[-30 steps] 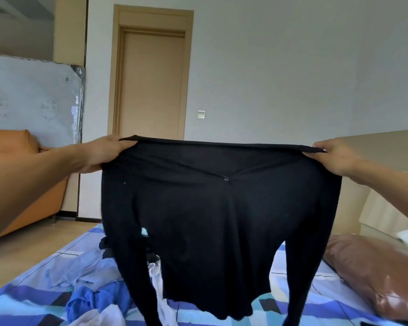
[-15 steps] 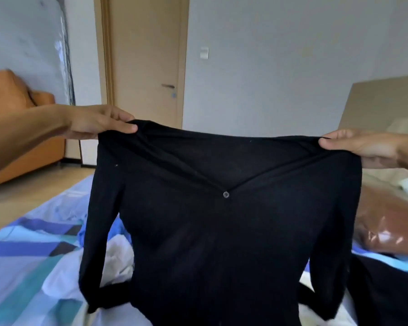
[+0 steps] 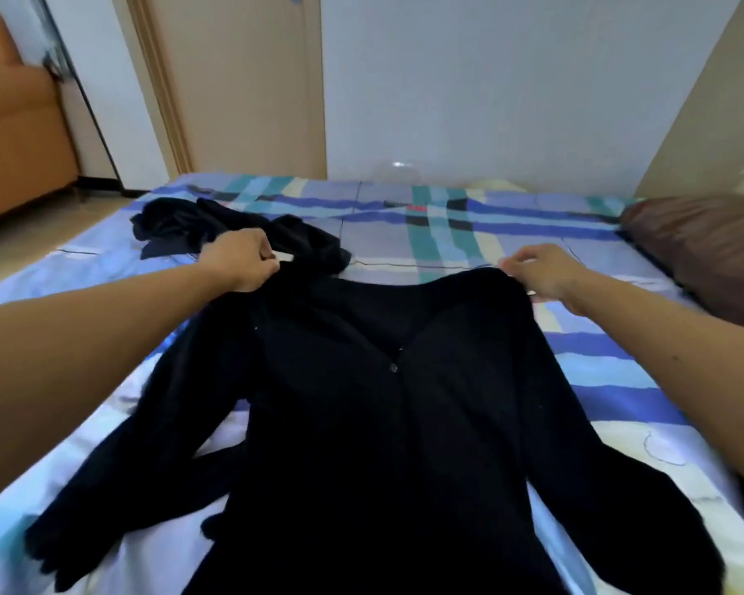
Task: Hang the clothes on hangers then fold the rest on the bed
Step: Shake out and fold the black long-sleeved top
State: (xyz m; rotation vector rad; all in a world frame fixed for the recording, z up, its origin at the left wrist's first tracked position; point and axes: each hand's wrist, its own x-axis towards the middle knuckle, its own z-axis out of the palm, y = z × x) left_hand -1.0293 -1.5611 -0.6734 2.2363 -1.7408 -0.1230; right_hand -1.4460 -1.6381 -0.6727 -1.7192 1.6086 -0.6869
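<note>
Down onto the bed [image 3: 490, 234] comes the black cardigan [image 3: 383, 401], which hung in the air between both hands half a second ago. Now it lies front up on the striped sheet, body running toward the camera and sleeves splayed to either side. The left hand [image 3: 241, 264] pinches the left shoulder with curled fingers. The right hand [image 3: 542, 272] is curled at the right shoulder and seems to grip its edge too, though motion blur softens the fingers.

The cardigan looks like a thin, fine knit: light, limp and matte, with a deep V neck and a small button [image 3: 393, 368] below it. It will likely drape and bunch rather than hold any shape (the left sleeve is already doubled over on itself). The shoulder seams are the sensible places to hold it, and flat palms should smooth it without stretching the knit.

Beyond the left hand lies a crumpled dark garment heap [image 3: 177, 227], and a glossy brown pillow [image 3: 705, 251] sits at the right edge of the bed.
</note>
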